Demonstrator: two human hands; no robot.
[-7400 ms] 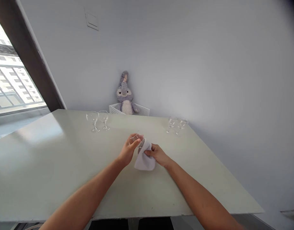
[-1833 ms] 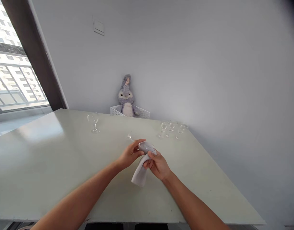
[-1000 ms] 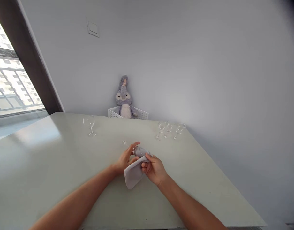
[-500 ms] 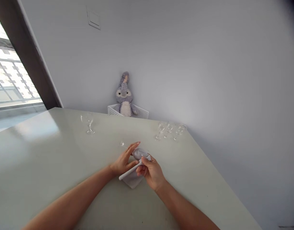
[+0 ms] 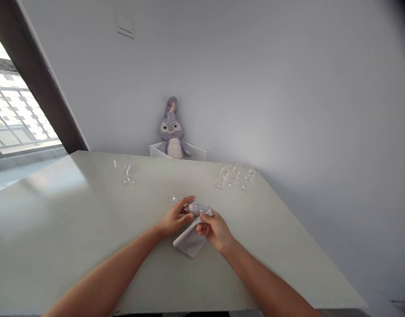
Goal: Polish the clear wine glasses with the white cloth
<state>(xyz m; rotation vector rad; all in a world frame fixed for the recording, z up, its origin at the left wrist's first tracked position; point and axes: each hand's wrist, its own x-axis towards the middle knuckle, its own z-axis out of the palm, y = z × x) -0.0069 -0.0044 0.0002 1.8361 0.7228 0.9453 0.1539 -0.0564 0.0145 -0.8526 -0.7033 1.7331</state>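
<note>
A clear stemmed glass lies tilted on its side between my hands, its foot pointing to the upper left. My left hand curls around the glass near the base of its bowl. Pinched in my right hand is a pale grey cloth, pressed at the rim of the bowl. One part of the cloth appears to be inside the bowl, and the rest hangs down below my fingers. My right fingertips are partly hidden by the cloth.
On the pale table, one stemmed glass stands at the back left. Several more glasses stand at the back right. Behind the table's far edge, a plush toy sits in a white basket against the wall.
My left hand has closed in a little around the glass. The cloth and both hands have shifted slightly right in view, and the whole view has tilted a little.
</note>
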